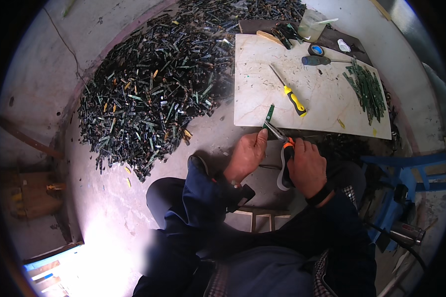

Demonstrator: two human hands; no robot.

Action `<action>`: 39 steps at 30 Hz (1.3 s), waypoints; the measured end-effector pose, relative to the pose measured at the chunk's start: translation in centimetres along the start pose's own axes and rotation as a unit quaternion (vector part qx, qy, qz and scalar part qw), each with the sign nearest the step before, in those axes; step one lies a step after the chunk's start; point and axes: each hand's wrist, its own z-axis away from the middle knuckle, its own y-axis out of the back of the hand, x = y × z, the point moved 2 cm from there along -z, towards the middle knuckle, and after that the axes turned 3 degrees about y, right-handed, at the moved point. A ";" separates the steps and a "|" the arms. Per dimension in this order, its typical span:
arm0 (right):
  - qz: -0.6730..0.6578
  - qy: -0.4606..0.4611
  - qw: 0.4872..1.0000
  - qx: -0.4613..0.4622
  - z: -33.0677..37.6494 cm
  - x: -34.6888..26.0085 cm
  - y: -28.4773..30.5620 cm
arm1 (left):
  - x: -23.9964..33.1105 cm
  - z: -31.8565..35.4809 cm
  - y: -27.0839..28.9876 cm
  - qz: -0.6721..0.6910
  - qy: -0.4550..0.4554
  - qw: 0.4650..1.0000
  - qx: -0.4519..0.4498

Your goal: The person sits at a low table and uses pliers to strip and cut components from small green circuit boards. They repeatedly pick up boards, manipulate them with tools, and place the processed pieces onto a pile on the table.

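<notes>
While right grip [306, 166] holds pliers [288, 144] | green strip [269, 115] juts from left grip [251, 151]

Probably a workshop, with pliers [289, 143], screwdrivers [294, 100] and heaped dark strips [151, 94].

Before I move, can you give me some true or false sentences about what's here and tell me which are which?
1. The left hand holds a green strip. True.
2. The right hand holds a paintbrush. False: it grips pliers.
3. A yellow-and-black screwdriver lies on the pale board. True.
4. The big heap of strips sits on top of the board. False: it is on the floor, to the left of the board.
5. A bundle of green strips lies toward the board's right side. True.
6. The board is bright red. False: it is off-white.
</notes>
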 end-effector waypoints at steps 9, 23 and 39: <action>0.040 0.007 0.999 -0.002 -0.1 0.1 -0.1 | 0.5 0.1 -0.2 -0.003 0.012 1.000 0.000; -0.047 0.012 0.998 -0.039 -0.3 0.1 -0.3 | -0.3 -0.2 -0.2 -0.004 -0.004 1.000 0.007; -0.667 -0.189 0.697 -0.181 -1.5 3.9 -0.6 | 0.9 0.1 0.1 0.091 0.029 0.994 -0.044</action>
